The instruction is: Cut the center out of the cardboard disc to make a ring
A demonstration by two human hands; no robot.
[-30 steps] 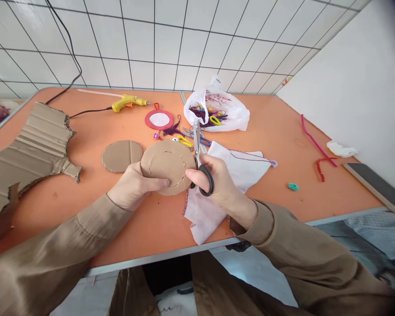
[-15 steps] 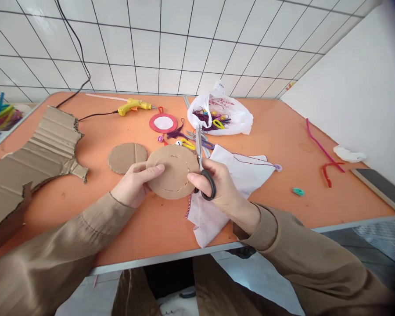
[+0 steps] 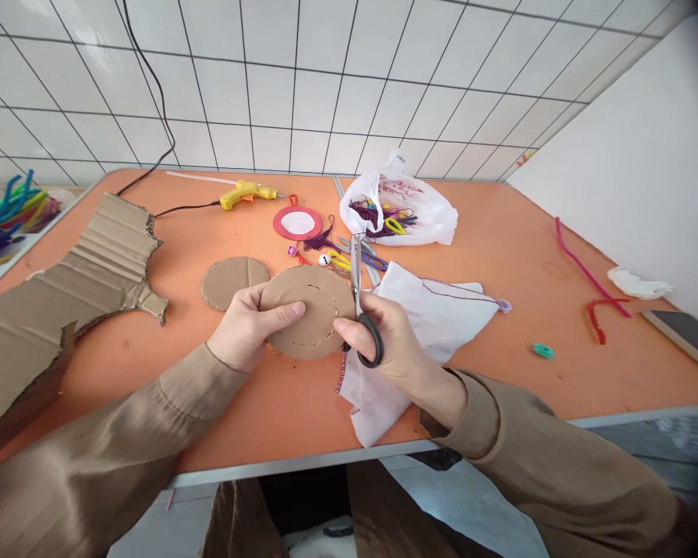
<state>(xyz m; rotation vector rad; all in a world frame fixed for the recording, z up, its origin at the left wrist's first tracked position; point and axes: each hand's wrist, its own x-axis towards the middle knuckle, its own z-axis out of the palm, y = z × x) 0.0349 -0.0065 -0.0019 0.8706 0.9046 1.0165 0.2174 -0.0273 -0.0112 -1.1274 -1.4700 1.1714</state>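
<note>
Between both hands is a round cardboard disc (image 3: 317, 322) with a broken ring of slits around its middle. My left hand (image 3: 250, 322) grips its left edge, thumb on top. Closed around black-handled scissors (image 3: 357, 283), my right hand (image 3: 389, 333) also rests its thumb on the disc's right side. The scissor blades point away from me beside the disc's right edge. A second cardboard disc (image 3: 233, 283) lies flat on the table behind my left hand. Under my right hand spreads a white cloth (image 3: 436, 310) with dark red stitched edging.
Left lies a large cut cardboard sheet (image 3: 29, 318). A yellow glue gun (image 3: 247, 194), a red-rimmed disc (image 3: 296, 223) and a white plastic bag (image 3: 424, 209) holding tassels are at the back. Pink (image 3: 587, 263) and red (image 3: 596, 322) pipe cleaners lie right.
The whole view has shifted slightly, so the table items appear a little further right. Both hands keep their hold on the disc and scissors, with hardly any change between them.
</note>
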